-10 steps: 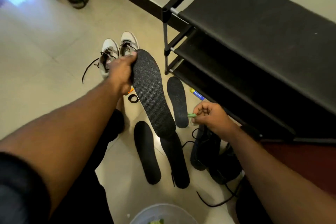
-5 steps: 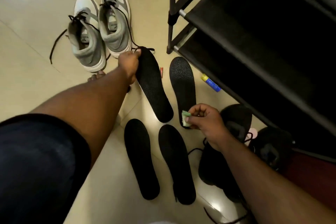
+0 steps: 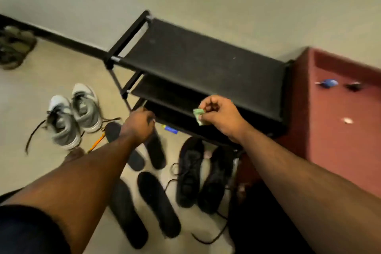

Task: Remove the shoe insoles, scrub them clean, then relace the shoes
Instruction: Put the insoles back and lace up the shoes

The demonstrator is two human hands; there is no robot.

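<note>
So all four insoles are out on the floor (image 3: 31, 93) by the black shoe rack (image 3: 195, 64), which I read as the scrub part winding down and relacing coming up. Can't say how clean they actually are, the shot is blurry.

How I'd handle this bit: don't stack the insoles, leave them flat and apart so they dry, and put the scrubber down before touching laces, because threading eyelets one-handed is miserable. Start with the pair whose laces are loosest.

Where stuff sits: the grey sneakers (image 3: 72, 117) stand side by side off to the left, laces trailing on the floor. The black shoes (image 3: 198, 173) lie close together below the rack, laces straggling toward the bottom of the shot. Two insoles (image 3: 158, 202) lie near the bottom, side by side, and the other two insoles (image 3: 155, 150) sit just under the left arm, partly hidden by it.

The left hand (image 3: 138, 126) hangs above those upper insoles with fingers curled and nothing in it that I can see, clearly apart from the grey sneakers. The right hand (image 3: 218, 115) is up in front of the rack, pinching a small green scrub pad (image 3: 199, 116) between thumb and fingers, well above the black shoes and not touching any insole.
</note>
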